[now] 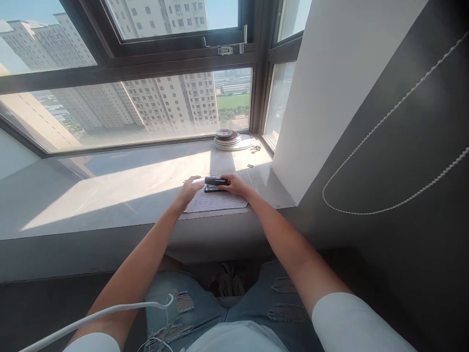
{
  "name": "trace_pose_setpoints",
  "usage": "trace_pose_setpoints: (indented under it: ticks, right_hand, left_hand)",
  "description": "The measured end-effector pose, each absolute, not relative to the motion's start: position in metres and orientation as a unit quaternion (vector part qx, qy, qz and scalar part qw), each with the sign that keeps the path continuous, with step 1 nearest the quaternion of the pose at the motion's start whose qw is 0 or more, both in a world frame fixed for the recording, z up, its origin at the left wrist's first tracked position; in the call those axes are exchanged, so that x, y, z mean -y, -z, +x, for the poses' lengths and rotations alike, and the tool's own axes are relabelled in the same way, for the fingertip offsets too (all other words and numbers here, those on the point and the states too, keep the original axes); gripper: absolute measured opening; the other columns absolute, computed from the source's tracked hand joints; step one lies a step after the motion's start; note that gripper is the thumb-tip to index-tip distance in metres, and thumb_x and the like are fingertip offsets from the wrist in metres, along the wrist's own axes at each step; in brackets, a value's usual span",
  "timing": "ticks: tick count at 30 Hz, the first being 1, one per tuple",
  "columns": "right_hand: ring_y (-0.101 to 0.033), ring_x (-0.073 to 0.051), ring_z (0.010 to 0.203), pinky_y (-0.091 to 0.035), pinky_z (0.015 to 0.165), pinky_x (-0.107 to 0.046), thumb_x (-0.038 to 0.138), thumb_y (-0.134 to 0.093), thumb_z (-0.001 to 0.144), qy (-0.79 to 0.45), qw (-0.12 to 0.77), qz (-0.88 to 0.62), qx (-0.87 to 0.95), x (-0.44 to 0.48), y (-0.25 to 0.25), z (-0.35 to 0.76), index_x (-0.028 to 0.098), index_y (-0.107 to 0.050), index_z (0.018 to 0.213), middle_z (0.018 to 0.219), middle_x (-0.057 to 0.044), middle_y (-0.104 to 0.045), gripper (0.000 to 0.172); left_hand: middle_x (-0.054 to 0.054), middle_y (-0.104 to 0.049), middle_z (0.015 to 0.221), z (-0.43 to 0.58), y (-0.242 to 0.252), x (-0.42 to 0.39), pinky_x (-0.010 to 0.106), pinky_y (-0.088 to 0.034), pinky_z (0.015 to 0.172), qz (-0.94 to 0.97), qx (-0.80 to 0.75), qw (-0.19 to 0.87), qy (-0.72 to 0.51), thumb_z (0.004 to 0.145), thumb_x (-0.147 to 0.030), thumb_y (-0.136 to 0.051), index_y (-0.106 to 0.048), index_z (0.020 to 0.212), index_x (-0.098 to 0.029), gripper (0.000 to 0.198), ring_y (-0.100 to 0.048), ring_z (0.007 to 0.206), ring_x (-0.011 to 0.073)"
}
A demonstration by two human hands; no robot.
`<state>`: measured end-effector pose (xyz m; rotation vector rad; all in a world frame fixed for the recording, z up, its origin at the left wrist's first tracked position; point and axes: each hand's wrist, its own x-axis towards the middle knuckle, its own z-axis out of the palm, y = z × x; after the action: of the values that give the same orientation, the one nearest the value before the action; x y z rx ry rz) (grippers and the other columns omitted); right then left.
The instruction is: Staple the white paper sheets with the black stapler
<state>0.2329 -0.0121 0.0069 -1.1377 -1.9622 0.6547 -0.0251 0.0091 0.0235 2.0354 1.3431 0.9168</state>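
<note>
A black stapler (217, 181) with a red tip at its right end lies over written sheets of paper (216, 202) on the windowsill. My right hand (233, 184) is closed around the stapler's right end. At the stapler's left end is my left hand (191, 188), its fingers pressed together on the edge of a sheet. The stapler's top arm stands raised a little above its dark base.
Round stacked plates or lids (227, 140) sit by the window at the back of the sill (110, 195). Keys (255, 148) and a small dark item (250, 165) lie to their right. A bead chain (366, 213) hangs at the right, a white cable (110, 309) at lower left.
</note>
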Motion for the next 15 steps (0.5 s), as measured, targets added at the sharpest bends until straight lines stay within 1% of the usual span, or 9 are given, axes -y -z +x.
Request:
trace_pose_setpoints:
  ticks: [2, 4, 6, 7, 8, 10, 12, 13, 15]
  right_hand:
    - [-0.052, -0.019, 0.08, -0.036, 0.074, -0.03, 0.063, -0.068, 0.083, -0.263, 0.373, -0.448, 0.769, 0.014, -0.007, 0.237, 0.021, -0.062, 0.084, 0.082, 0.0, -0.06, 0.043]
    - [-0.053, -0.019, 0.08, -0.036, 0.074, -0.03, 0.064, -0.069, 0.083, -0.263, 0.366, -0.452, 0.77, 0.019, -0.007, 0.25, 0.02, -0.064, 0.086, 0.08, 0.0, -0.06, 0.044]
    - [-0.055, -0.02, 0.08, -0.038, 0.075, -0.031, 0.065, -0.07, 0.082, -0.262, 0.355, -0.463, 0.769, 0.025, -0.006, 0.271, 0.02, -0.066, 0.086, 0.08, -0.001, -0.062, 0.045]
    - [-0.057, -0.022, 0.082, -0.039, 0.075, -0.032, 0.065, -0.071, 0.082, -0.262, 0.355, -0.471, 0.764, 0.028, -0.006, 0.283, 0.02, -0.068, 0.087, 0.082, -0.002, -0.065, 0.045]
    - [-0.06, -0.023, 0.085, -0.042, 0.077, -0.033, 0.065, -0.069, 0.083, -0.264, 0.364, -0.477, 0.755, 0.03, -0.006, 0.295, 0.02, -0.07, 0.089, 0.087, -0.004, -0.068, 0.045]
    - [-0.064, -0.026, 0.095, -0.047, 0.081, -0.036, 0.065, -0.056, 0.092, -0.25, 0.429, -0.498, 0.711, 0.031, -0.006, 0.317, 0.02, -0.073, 0.097, 0.102, -0.009, -0.073, 0.048]
    - [-0.065, -0.028, 0.105, -0.05, 0.088, -0.04, 0.059, -0.04, 0.1, -0.199, 0.495, -0.543, 0.648, 0.027, -0.005, 0.331, 0.021, -0.073, 0.102, 0.113, -0.012, -0.074, 0.051]
    - [-0.065, -0.029, 0.109, -0.051, 0.091, -0.042, 0.054, -0.035, 0.101, -0.167, 0.505, -0.57, 0.626, 0.023, -0.005, 0.336, 0.021, -0.073, 0.104, 0.116, -0.013, -0.074, 0.05]
    - [-0.062, -0.03, 0.122, -0.05, 0.102, -0.046, 0.045, -0.038, 0.1, -0.111, 0.455, -0.615, 0.634, 0.014, -0.002, 0.339, 0.021, -0.073, 0.11, 0.128, -0.014, -0.071, 0.043]
  left_hand:
    - [0.017, -0.066, 0.144, -0.057, -0.028, -0.02, 0.054, -0.048, 0.111, 0.785, -0.516, 0.149, -0.308, 0.089, -0.031, -0.064, -0.061, 0.139, -0.022, 0.051, -0.059, 0.137, 0.0371]
    - [0.021, -0.057, 0.154, -0.1, -0.027, -0.03, 0.06, -0.035, 0.121, 0.79, -0.557, 0.039, -0.253, 0.088, -0.03, -0.06, -0.062, 0.138, -0.019, 0.051, -0.046, 0.148, 0.0403]
    - [0.023, -0.052, 0.158, -0.147, -0.022, -0.036, 0.066, -0.028, 0.122, 0.773, -0.611, 0.011, -0.17, 0.093, -0.038, -0.052, -0.06, 0.139, -0.015, 0.052, -0.04, 0.151, 0.0435]
    - [0.023, -0.05, 0.16, -0.168, -0.018, -0.037, 0.067, -0.028, 0.121, 0.766, -0.628, 0.018, -0.136, 0.096, -0.042, -0.046, -0.058, 0.142, -0.015, 0.055, -0.039, 0.152, 0.0442]
    - [0.022, -0.048, 0.162, -0.185, -0.015, -0.038, 0.064, -0.03, 0.121, 0.763, -0.635, 0.032, -0.117, 0.097, -0.043, -0.04, -0.056, 0.145, -0.014, 0.058, -0.04, 0.152, 0.0425]
    - [0.022, -0.049, 0.161, -0.207, -0.01, -0.037, 0.056, -0.034, 0.121, 0.779, -0.617, 0.038, -0.105, 0.099, -0.045, -0.032, -0.053, 0.147, -0.011, 0.063, -0.042, 0.151, 0.0381]
    - [0.022, -0.055, 0.155, -0.211, -0.008, -0.035, 0.053, -0.036, 0.12, 0.779, -0.618, 0.018, -0.1, 0.098, -0.044, -0.029, -0.053, 0.147, -0.009, 0.064, -0.047, 0.146, 0.0375]
    - [0.023, -0.058, 0.151, -0.209, -0.009, -0.033, 0.053, -0.037, 0.118, 0.776, -0.623, 0.008, -0.101, 0.098, -0.044, -0.029, -0.053, 0.146, -0.01, 0.064, -0.049, 0.144, 0.0379]
    - [0.023, -0.062, 0.145, -0.2, -0.009, -0.03, 0.054, -0.039, 0.115, 0.767, -0.632, -0.001, -0.107, 0.096, -0.042, -0.032, -0.055, 0.143, -0.011, 0.061, -0.054, 0.138, 0.0387]
